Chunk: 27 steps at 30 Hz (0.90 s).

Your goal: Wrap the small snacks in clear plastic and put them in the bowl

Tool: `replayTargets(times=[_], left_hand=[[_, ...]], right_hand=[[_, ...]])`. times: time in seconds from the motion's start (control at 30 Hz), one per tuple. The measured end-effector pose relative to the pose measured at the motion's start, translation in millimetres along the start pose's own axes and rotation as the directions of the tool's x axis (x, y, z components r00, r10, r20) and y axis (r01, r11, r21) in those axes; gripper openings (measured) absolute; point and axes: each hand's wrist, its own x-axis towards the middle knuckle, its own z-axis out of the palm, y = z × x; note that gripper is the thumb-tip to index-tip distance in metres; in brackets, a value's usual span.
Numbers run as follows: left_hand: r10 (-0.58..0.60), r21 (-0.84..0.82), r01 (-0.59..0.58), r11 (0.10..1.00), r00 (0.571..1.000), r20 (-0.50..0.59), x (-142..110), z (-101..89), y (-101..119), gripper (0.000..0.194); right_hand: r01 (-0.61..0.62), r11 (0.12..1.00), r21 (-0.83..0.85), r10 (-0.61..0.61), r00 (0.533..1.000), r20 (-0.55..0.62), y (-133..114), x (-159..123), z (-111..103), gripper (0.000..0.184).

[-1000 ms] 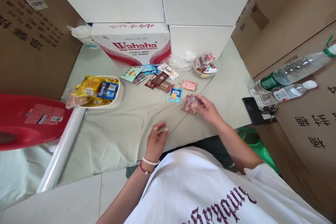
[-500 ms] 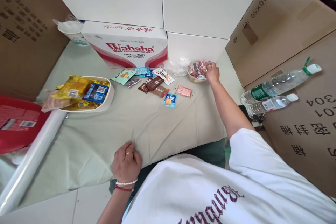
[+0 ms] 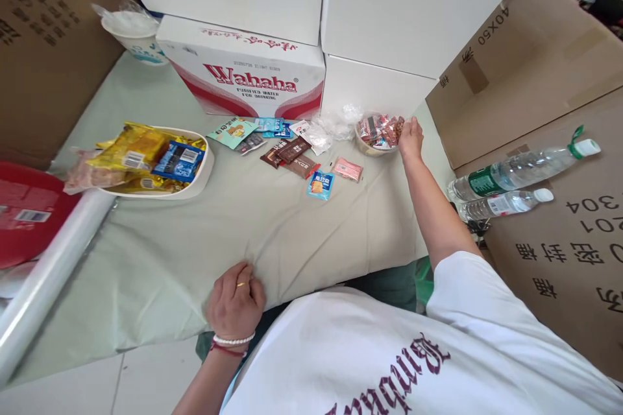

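Note:
My right hand (image 3: 411,137) is at the right side of a small clear bowl (image 3: 374,150), its fingers closed on the rim. Small wrapped snacks (image 3: 382,128), mostly red and brown, fill the bowl. My left hand (image 3: 237,298) rests at the table's front edge, fingers curled and nothing seen in them. Left of the bowl lie a pink packet (image 3: 347,169), a blue packet (image 3: 320,185), several brown packets (image 3: 295,150), a white packet (image 3: 311,137), a green packet (image 3: 232,133) and other blue ones (image 3: 272,126).
A white oval basket (image 3: 208,168) of yellow and blue packets stands on the left. Behind are a Wahaha carton (image 3: 253,81), crumpled clear plastic (image 3: 335,126) and a paper cup (image 3: 134,35). Two bottles (image 3: 528,172) stand right beside cardboard boxes (image 3: 491,65). A plastic roll (image 3: 58,285) lies far left.
My right hand has shifted from over the snacks in the bowl to the bowl's right side. My left hand stays where it was. The view has tilted slightly.

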Motion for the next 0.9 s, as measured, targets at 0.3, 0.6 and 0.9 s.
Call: replayTargets(times=[0.3, 0.6, 0.9], left_hand=[[-0.004, -0.008, 0.004, 1.000, 1.000, 0.000, 1, -3.3, 2, 0.027], [-0.043, -0.041, 0.043, 0.998, 0.999, 0.022, -6, -1.1, 2, 0.027], [-0.087, -0.145, 0.098, 0.985, 0.993, 0.080, -12, 1.9, -1, 0.026]], right_hand=[[0.229, 0.939, -0.257, -0.197, 0.970, 0.145, -32, -30, 24, 0.082], [0.500, 0.848, -0.179, -0.491, 0.866, 0.092, -98, -70, 0, 0.053], [0.331, 0.942, 0.050, -0.318, 0.837, 0.446, -172, -117, 73, 0.033]])
